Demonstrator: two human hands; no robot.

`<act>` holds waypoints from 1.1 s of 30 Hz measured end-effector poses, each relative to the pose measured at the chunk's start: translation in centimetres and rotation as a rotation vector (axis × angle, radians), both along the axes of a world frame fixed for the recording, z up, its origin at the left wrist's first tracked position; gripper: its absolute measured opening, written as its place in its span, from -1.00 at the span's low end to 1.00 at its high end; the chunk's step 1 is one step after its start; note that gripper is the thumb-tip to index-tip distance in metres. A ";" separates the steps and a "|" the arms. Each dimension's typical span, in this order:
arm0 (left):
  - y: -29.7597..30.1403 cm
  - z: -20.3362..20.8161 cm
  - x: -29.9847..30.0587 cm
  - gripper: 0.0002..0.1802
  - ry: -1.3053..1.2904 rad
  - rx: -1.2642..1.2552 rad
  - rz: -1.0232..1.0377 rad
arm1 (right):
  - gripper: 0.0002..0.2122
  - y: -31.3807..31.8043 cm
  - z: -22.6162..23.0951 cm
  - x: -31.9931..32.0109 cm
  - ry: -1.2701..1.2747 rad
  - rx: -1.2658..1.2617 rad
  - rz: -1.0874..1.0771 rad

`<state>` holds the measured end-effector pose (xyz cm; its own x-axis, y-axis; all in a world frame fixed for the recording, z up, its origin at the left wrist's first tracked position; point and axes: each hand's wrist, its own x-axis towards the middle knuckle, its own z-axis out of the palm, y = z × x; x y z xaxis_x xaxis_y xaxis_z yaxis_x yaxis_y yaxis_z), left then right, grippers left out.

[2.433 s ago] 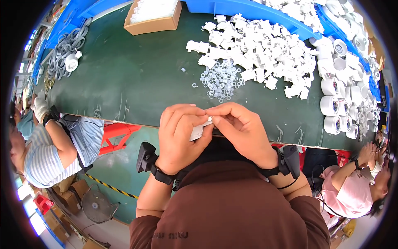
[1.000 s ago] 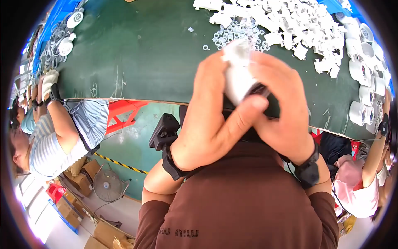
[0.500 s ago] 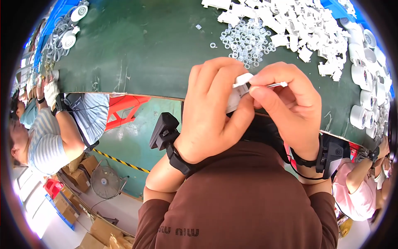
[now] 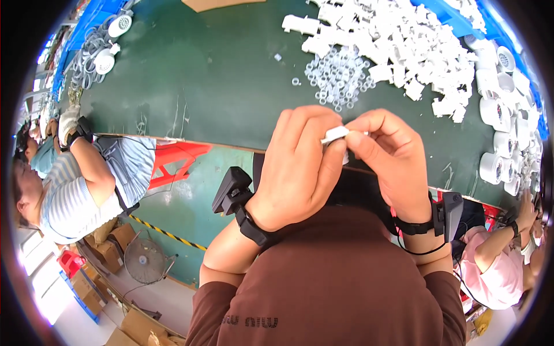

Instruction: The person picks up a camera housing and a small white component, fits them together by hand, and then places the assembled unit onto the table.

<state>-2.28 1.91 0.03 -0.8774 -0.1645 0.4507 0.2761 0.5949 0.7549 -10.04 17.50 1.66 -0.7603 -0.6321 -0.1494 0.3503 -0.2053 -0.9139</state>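
Note:
Between my two hands, just over the near edge of the green table, is a small white plastic part [image 4: 334, 134]. My left hand [image 4: 300, 164] is closed around it, thumb against fingers, covering most of its body. The thumb and forefinger of my right hand [image 4: 392, 153] pinch at the part's right end; whether something small is between those fingertips is hidden. Beyond my hands lies a pile of clear plastic rings [image 4: 340, 75]. Behind it, to the right, spreads a large heap of white plastic parts [image 4: 398, 43].
White round housings [image 4: 497, 138] line the table's right side. Grey rings [image 4: 92, 49] and white perforated discs [image 4: 105, 61] lie far left. A cardboard piece [image 4: 219, 4] is at the far edge. Co-workers sit left, in a striped shirt [image 4: 86, 199], and right, in pink [image 4: 485, 268].
Both hands have come lower and closer together around the white part. The thin white piece with a small tip seen at my right fingers before no longer shows. A cardboard piece has entered at the top.

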 end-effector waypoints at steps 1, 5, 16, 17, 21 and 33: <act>-0.1 0.1 0.0 -0.80 -0.017 -0.023 -0.033 | -0.91 0.2 0.1 -0.2 -0.070 -0.001 0.017; 0.0 0.0 0.1 -0.80 -0.071 0.016 0.005 | -0.90 0.5 -0.3 0.1 -0.196 -0.110 0.028; 0.4 0.7 -0.2 -0.95 -0.164 0.197 0.116 | -0.84 3.0 -0.9 -3.9 0.756 0.499 -0.189; 0.3 0.5 -0.2 -0.96 -0.176 0.203 0.117 | -0.80 3.2 -0.9 -5.2 0.934 0.661 -0.249; 0.2 0.4 -0.4 -0.96 -0.146 0.179 0.099 | -0.72 2.5 -0.9 -7.6 1.366 0.856 -0.253; -0.5 0.2 0.2 -0.79 -0.173 0.222 0.073 | -0.80 3.6 -0.3 -9.0 0.554 0.560 -0.140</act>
